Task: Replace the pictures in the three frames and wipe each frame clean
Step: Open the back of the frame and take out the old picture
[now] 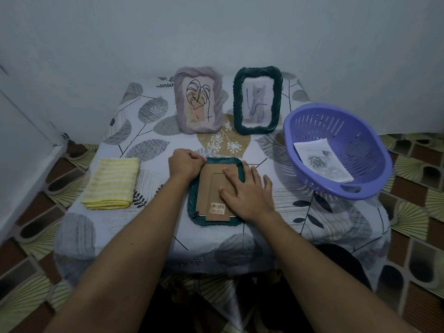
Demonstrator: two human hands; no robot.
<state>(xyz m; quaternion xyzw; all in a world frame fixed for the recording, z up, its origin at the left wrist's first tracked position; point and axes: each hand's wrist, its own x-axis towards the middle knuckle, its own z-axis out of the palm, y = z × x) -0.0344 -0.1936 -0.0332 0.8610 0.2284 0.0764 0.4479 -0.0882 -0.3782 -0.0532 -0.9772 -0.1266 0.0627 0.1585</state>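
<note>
A dark green frame (pixel 192 207) lies face down in the middle of the table, its brown cardboard back (pixel 206 188) facing up. My left hand (pixel 185 164) has its fingers curled at the frame's top left corner, pinching at the edge of the backing. My right hand (pixel 245 191) lies flat, fingers spread, pressing on the right side of the backing. A grey-pink frame (pixel 179 104) with a leaf drawing and a second dark green frame (pixel 276 97) with a cat picture stand upright at the back. A folded yellow striped cloth (pixel 111 183) lies to the left.
A purple plastic basket (pixel 360 140) sits tilted at the table's right side, holding a printed rose picture (pixel 322 162). The small table wears a leaf-patterned cloth (pixel 144 145). A pale wall stands close behind, and patterned floor surrounds the table.
</note>
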